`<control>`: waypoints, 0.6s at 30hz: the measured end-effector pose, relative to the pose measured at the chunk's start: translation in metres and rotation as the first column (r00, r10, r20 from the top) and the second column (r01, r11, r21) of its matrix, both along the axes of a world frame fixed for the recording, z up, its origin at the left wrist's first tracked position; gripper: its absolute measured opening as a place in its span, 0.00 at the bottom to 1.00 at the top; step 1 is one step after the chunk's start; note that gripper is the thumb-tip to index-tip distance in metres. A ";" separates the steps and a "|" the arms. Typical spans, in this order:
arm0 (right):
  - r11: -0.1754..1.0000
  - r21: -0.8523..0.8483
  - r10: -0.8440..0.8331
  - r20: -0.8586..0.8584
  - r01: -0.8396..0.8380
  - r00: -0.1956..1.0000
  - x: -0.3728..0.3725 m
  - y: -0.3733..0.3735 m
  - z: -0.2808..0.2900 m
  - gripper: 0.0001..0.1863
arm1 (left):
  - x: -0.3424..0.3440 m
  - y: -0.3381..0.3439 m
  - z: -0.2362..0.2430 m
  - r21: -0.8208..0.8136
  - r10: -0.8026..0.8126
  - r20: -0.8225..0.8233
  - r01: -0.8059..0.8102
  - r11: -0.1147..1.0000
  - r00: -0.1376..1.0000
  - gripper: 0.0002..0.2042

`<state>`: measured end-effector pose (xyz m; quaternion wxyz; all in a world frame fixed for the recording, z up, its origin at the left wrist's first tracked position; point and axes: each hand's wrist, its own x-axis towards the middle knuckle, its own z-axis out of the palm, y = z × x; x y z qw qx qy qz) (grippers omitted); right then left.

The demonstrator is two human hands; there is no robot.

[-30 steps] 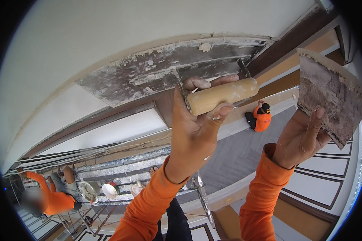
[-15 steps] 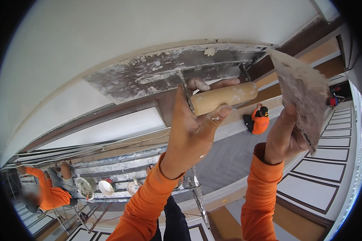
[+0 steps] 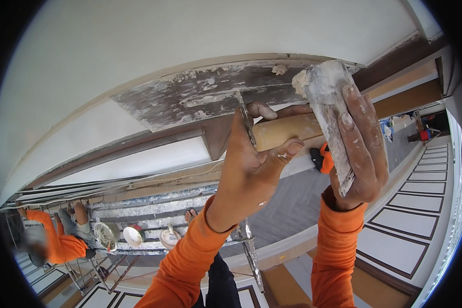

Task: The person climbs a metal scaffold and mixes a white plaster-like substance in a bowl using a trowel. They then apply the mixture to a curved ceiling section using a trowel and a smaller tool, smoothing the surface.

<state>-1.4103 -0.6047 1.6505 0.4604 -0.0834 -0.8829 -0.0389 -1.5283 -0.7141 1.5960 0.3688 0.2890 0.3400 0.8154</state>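
My left hand (image 3: 249,179) grips the pale wooden handle (image 3: 280,128) of a wide metal trowel, whose putty-smeared plate (image 3: 174,95) lies overhead along the white curved surface (image 3: 138,46). My right hand (image 3: 359,149) is wrapped round a putty-coated scraper (image 3: 326,84), two fingers along its blade, with a pale lump of putty at the upper edge. The scraper stands in front of the right part of the trowel and hides the end of the handle; whether they touch I cannot tell. Another dab of putty (image 3: 278,69) sits on the plate's far edge.
At lower left are caked scaffold planks (image 3: 138,208) with a bucket (image 3: 107,235), a red-rimmed tub (image 3: 133,235), cables above and a co-worker in orange (image 3: 56,241). A metal pole (image 3: 251,262) rises near my legs. Below, another person (image 3: 324,156) is partly hidden behind my right hand.
My right hand has moved left and turned the scraper from face-on to edge-on, bringing it over the trowel's right part. My left hand and trowel have shifted slightly right.
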 end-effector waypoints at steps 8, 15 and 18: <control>0.988 0.142 -0.074 0.107 0.058 0.991 -0.007 -0.002 0.007 0.18 | 0.000 -0.006 0.003 -0.072 -0.009 -0.043 0.006 0.997 0.999 0.25; 0.979 0.186 -0.107 0.155 0.077 0.982 -0.015 -0.006 0.010 0.21 | -0.003 -0.004 0.005 -0.018 -0.007 -0.072 0.005 1.000 0.997 0.17; 0.973 0.186 -0.168 0.176 0.135 0.970 -0.018 -0.010 0.007 0.22 | -0.003 -0.003 0.004 -0.011 -0.004 -0.071 0.003 1.000 0.998 0.18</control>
